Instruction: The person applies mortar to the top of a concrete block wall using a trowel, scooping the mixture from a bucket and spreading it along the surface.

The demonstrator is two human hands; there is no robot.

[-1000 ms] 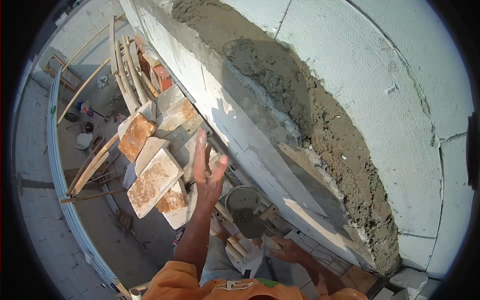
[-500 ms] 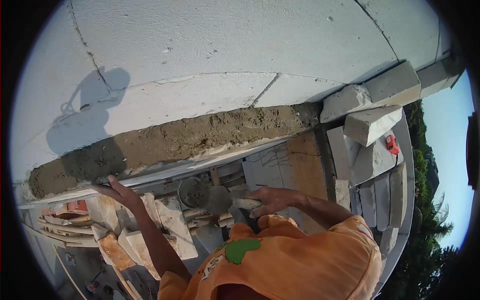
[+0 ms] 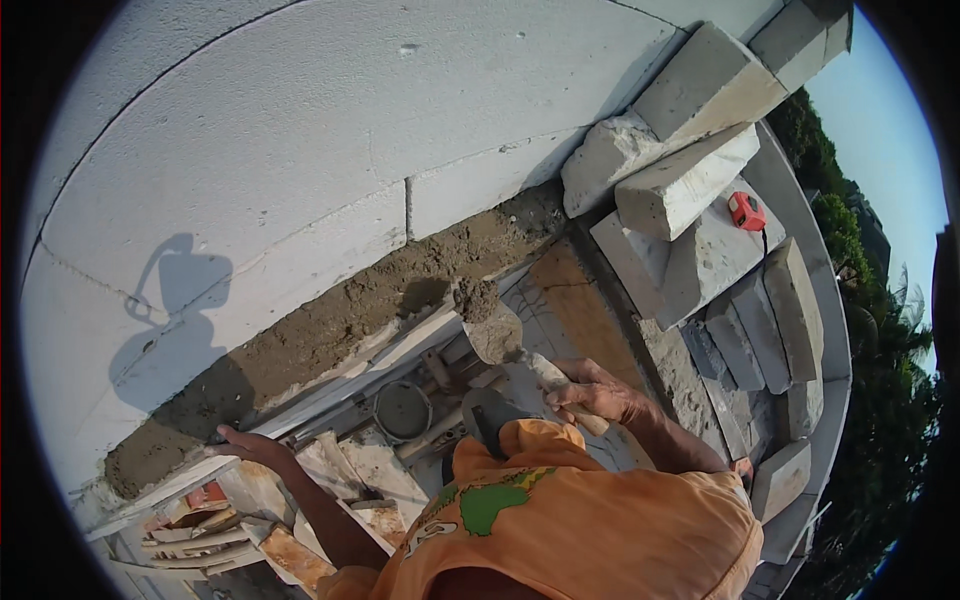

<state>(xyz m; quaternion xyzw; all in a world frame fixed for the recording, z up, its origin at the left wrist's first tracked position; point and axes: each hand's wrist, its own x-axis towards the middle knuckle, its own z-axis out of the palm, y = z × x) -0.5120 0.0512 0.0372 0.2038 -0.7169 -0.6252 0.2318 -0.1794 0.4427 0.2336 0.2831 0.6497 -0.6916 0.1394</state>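
Observation:
My right hand (image 3: 590, 395) is closed round the wooden handle of a trowel (image 3: 495, 340), whose blade carries a lump of wet mortar (image 3: 475, 300) beside the front edge of a long mortar-covered ledge (image 3: 330, 340). My left hand (image 3: 248, 447) is open, at the front edge of the same ledge toward its left end, with nothing visible in it. The ledge runs along a wall of pale blocks (image 3: 250, 140). Below the ledge, between my hands, is a bucket (image 3: 403, 410) of grey mortar.
Cut blocks (image 3: 690, 180) are piled at the ledge's right end, with a red tape measure (image 3: 745, 210) among them. Broken slabs (image 3: 250, 495) and poles lie below left. A plywood board (image 3: 570, 320) is under the trowel. Trees (image 3: 850, 240) stand beyond the right edge.
The view has swung from the interior toward the wall and right-hand corner. The trowel has risen from near the bucket to the ledge, with mortar on it; my left hand is at the ledge.

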